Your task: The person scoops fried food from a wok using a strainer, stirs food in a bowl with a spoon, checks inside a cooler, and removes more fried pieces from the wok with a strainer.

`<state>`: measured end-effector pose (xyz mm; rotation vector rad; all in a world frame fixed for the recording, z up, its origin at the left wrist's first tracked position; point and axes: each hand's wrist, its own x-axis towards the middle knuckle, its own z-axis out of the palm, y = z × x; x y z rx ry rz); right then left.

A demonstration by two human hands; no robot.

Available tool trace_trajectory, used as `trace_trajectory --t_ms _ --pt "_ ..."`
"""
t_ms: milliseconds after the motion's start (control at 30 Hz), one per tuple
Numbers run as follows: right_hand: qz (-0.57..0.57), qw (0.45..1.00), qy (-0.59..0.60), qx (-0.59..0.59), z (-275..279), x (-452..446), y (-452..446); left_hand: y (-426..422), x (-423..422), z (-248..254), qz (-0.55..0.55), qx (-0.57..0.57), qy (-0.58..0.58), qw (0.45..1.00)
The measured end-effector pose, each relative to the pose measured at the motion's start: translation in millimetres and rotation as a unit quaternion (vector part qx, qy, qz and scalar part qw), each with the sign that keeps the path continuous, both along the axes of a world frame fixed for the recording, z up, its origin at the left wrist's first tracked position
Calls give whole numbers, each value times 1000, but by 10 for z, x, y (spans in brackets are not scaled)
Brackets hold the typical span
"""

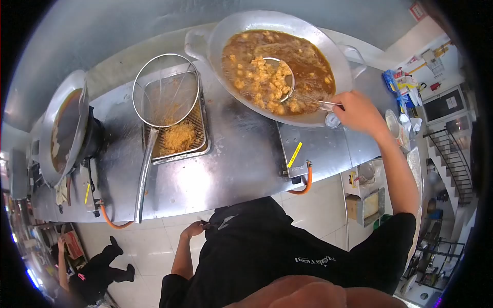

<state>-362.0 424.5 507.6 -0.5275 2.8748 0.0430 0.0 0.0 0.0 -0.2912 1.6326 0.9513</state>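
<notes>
My right hand is closed around the handle of a wire skimmer. The skimmer's round head sits in a large two-handled wok of bubbling brown oil, with golden fried pieces gathered in and around it. A round dial thermometer shows at the wok's rim, just below my right hand. Beside my waist hangs my left hand, its fingers curled near the dark shirt; what they hold, if anything, is too small to make out.
A large long-handled strainer rests across a rectangular wire basket and tray holding golden fried crumbs. A second wok stands at left. Orange gas hoses hang at the counter's front edge. Another person is at lower left.
</notes>
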Motion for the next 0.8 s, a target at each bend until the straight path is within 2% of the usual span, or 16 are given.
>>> trace_trajectory --t_ms 67,167,267,367,467,567,600,667,700,733,767,800 --pt "26 998 54 -11 -27 123 3 -55 109 -92 37 -16 -70 997" --pt "10 993 115 18 3 261 -30 -92 97 135 154 -37 -144 977" --pt "-27 985 151 73 -18 264 -66 -83 53 49 113 -45 -155 980" --pt "-55 975 179 116 -33 152 -16 15 -26 -45 144 -44 -153 977" --pt "-34 972 228 37 -169 -95 237 5 -38 -275 178 -3 -104 979" --pt "-37 982 180 -50 -191 -334 373 100 -129 -102 152 2 -66 986" --pt "-33 980 175 -87 -228 -423 486 167 -218 104 173 -16 -78 982" --pt "5 984 161 -78 -442 -824 911 207 -152 223 179 -35 -61 981" --pt "-38 993 83 -73 -301 -793 797 248 -119 191 186 -41 -57 980" --pt "-45 993 66 -91 -382 -945 969 224 -106 154 192 -52 -50 979" --pt "-19 978 158 -131 -668 -1215 1320 238 -49 99 198 -58 -48 977" --pt "-4 970 180 -163 -804 -1373 1464 250 2 35 197 -61 -45 977"
